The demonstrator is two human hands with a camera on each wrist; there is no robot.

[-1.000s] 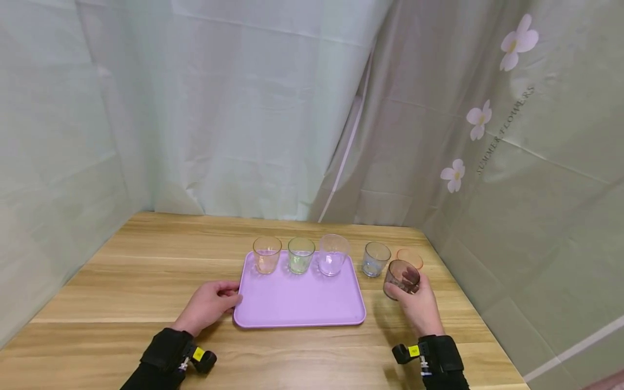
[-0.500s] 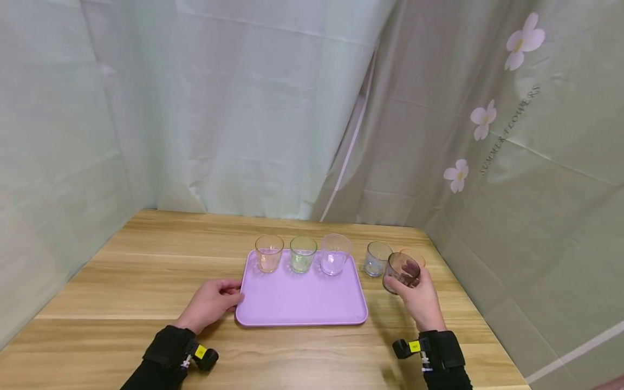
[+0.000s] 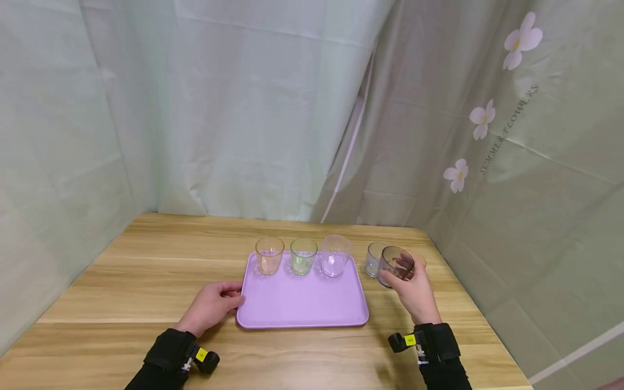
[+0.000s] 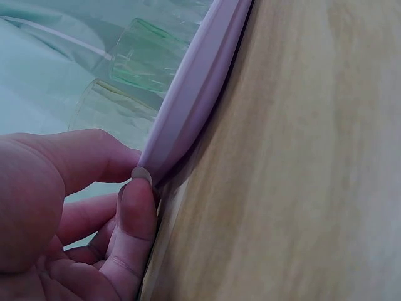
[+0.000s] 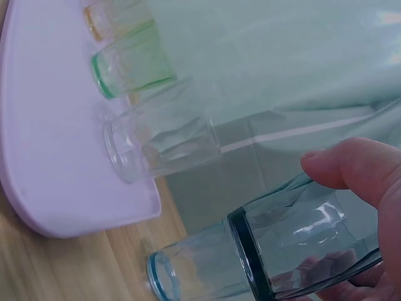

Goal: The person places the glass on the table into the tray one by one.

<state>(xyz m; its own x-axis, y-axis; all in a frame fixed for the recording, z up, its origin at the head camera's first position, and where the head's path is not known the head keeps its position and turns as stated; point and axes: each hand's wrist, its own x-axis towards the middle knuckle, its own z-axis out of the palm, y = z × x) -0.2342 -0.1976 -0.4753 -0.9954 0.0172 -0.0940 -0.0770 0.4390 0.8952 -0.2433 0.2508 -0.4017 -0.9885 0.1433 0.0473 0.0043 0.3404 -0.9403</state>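
Note:
My left hand (image 3: 210,306) pinches the left rim of a lilac tray (image 3: 303,304); in the left wrist view its fingertips (image 4: 139,204) meet at the tray's edge. On the tray's far side stand an amber-tinted glass (image 3: 269,261), a green glass (image 3: 303,262) and a clear glass (image 3: 336,259), all upright. To the right, my right hand (image 3: 417,295) grips a dark grey drinking glass (image 3: 391,262) round its side. That glass overlaps a bluish glass (image 3: 371,260) behind it; in the right wrist view its thick dark base (image 5: 249,254) shows above the table.
Behind the right hand, an orange-rimmed glass (image 3: 421,260) is mostly hidden. The wooden table (image 3: 122,271) is bounded by a pale curtain (image 3: 234,135) at the back and sides. Both wrists wear black straps with small cameras.
My right hand has carried the dark glass slightly left and away from me, so it now covers part of the bluish glass. The left hand stays on the tray's rim.

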